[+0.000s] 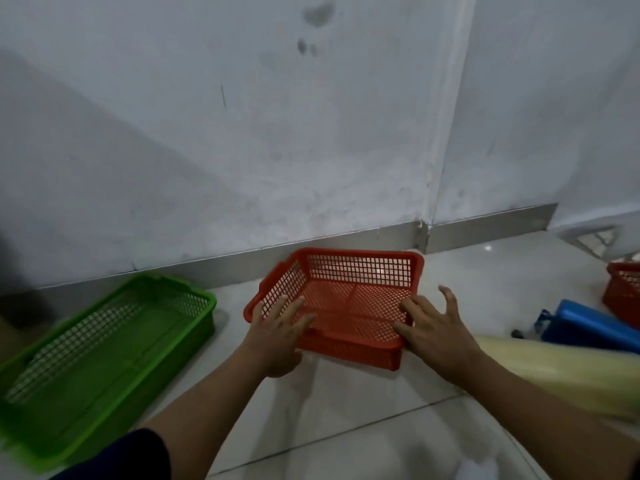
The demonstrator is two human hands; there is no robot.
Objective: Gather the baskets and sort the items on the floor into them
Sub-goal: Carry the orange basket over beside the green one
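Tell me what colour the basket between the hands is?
Red-orange basket, seen in the head view.

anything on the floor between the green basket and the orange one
No, only bare floor tile separates the green basket and the orange basket, seen in the head view.

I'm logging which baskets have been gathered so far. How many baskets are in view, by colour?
Green basket: 1, on the floor to the left.
Red-orange baskets: 2, one between the two hands, one cut off at the right edge.
Total: 3 baskets.
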